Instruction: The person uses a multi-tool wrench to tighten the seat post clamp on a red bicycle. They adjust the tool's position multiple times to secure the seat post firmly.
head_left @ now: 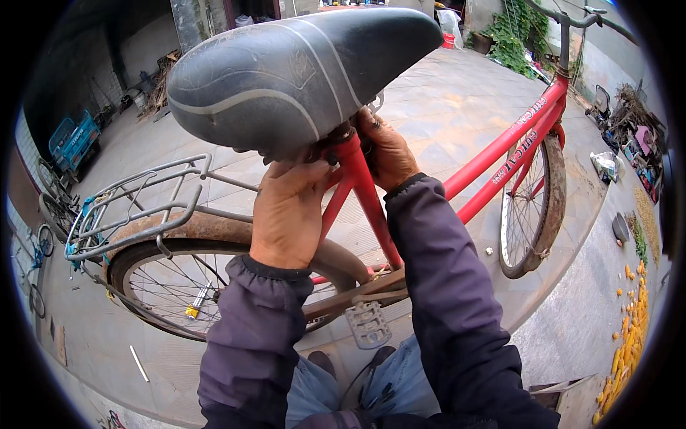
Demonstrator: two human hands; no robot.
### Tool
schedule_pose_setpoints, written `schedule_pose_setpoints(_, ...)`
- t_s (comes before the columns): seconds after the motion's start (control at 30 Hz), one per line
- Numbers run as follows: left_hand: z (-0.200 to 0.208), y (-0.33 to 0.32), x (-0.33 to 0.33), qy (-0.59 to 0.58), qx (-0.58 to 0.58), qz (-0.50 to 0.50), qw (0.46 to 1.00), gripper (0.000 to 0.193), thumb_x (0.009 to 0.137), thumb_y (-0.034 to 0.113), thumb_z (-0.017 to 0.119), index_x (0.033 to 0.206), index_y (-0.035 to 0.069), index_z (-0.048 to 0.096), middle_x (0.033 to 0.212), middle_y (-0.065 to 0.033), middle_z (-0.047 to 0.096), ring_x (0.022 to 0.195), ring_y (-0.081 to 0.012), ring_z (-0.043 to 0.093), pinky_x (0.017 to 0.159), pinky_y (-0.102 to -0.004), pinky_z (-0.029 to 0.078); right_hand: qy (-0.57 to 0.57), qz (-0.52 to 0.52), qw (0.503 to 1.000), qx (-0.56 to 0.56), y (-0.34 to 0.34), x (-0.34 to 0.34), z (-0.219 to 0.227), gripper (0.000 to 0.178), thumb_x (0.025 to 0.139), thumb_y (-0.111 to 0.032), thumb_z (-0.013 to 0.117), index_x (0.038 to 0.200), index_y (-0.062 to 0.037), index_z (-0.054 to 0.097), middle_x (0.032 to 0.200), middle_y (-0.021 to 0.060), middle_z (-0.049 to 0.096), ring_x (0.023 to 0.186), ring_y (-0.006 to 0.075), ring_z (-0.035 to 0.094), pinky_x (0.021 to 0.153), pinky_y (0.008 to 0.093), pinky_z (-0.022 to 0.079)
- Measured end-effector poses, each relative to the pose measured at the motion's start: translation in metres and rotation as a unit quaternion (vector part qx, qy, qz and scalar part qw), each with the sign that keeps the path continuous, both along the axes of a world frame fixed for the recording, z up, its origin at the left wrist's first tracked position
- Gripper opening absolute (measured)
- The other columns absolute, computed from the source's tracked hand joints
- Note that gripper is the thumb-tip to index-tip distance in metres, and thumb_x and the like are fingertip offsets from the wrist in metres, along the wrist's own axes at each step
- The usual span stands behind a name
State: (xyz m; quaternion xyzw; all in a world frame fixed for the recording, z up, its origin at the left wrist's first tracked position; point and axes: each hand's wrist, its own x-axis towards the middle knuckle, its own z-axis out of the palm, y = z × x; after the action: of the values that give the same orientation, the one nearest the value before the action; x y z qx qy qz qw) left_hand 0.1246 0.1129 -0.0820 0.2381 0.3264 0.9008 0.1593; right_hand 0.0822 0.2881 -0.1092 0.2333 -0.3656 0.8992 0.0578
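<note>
A red bicycle (375,211) stands upright in front of me, with its front wheel to the right. Its black and grey saddle (279,75) hides much of what lies beneath it. My left hand (289,211) reaches under the saddle's rear part, its thumb against the top of the seat tube (348,154) and its other fingers mostly hidden. On the tube's far right side, my right hand (391,151) has its fingers curled up close under the saddle. Both hands look closed around the seat clamp area; the part between the fingers does not show.
A grey metal rear rack (193,204) juts left over the rusty mudguard (221,227). The pedal (368,325) hangs close to my legs. A yellow-ended tool (191,312) shows through the rear spokes. Corn cobs (629,343) lie at right; a blue cart (75,143) stands far left.
</note>
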Motion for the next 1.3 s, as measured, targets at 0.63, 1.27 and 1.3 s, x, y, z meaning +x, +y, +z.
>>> schedule_pose_setpoints(0.63,-0.011,0.003,-0.002,0.042,0.046,-0.017,0.998,0.051,0.071,-0.008,0.045,0.122,-0.003,0.045,0.127,-0.0137,0.047,0.12,-0.0265,0.043,0.105,-0.0437,0.036,-0.04,-0.06,0.997,-0.02,0.006,0.0,-0.005,0.03,0.09,-0.034,0.057,0.096,-0.0044,0.058,0.083,0.0065,0.063,0.071,0.0147,0.061,0.065,0.0273,0.052)
schedule_pose_setpoints(1.27,-0.005,0.002,0.0,0.075,0.034,-0.038,0.996,0.045,0.072,-0.008,0.043,0.116,0.001,0.048,0.121,-0.0104,0.051,0.113,-0.0233,0.048,0.103,-0.0434,0.039,-0.147,-0.238,0.957,0.072,0.031,0.073,-0.015,0.028,0.092,-0.032,0.054,0.095,-0.004,0.053,0.079,0.0109,0.063,0.063,0.0182,0.061,0.054,0.0296,0.051)
schedule_pose_setpoints(1.3,-0.008,0.001,-0.002,0.063,0.042,-0.031,0.997,0.041,0.075,-0.005,0.045,0.115,0.001,0.049,0.12,-0.0103,0.051,0.112,-0.0232,0.048,0.102,-0.0436,0.039,-0.147,-0.256,0.952,0.082,0.03,0.082,-0.018,0.027,0.092,-0.031,0.054,0.094,-0.0045,0.053,0.079,0.0111,0.063,0.063,0.0183,0.062,0.053,0.0296,0.052)
